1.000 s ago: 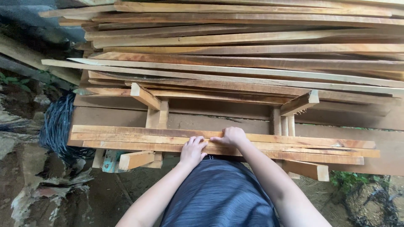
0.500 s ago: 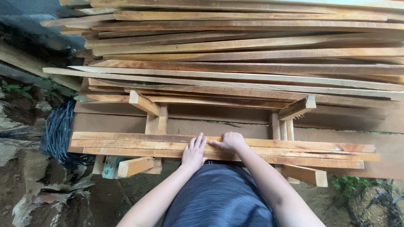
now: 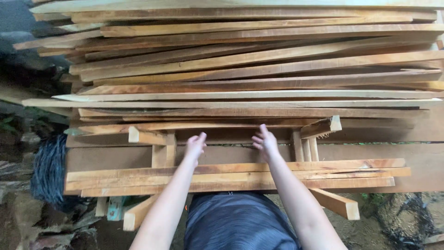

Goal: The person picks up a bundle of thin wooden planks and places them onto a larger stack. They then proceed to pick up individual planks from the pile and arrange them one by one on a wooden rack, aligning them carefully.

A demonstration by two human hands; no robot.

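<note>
Both bare hands reach forward over a small bundle of long, thin, pale-orange wooden slats [image 3: 231, 176] that lies crosswise just in front of the person's body. The left hand [image 3: 195, 147] is held loosely, fingers lightly curled and thumb raised, holding nothing. The right hand [image 3: 265, 142] is likewise empty, fingers spread a little and pointing at the near edge of a large stack of rough-sawn reddish-brown wooden planks [image 3: 254, 69] that fills the upper part of the view. The fingertips of both hands lie close to the lowest plank of that stack; whether they touch it cannot be told. The two hands are level with each other, a gap between them. Short pale wooden blocks [image 3: 163, 148] stand under the stack to the left of the left hand, and a similar angled block [image 3: 323, 126] sits to the right of the right hand. A dark blue bristly bundle [image 3: 48, 169] lies at the far left, on muddy ground [image 3: 27, 222].
</note>
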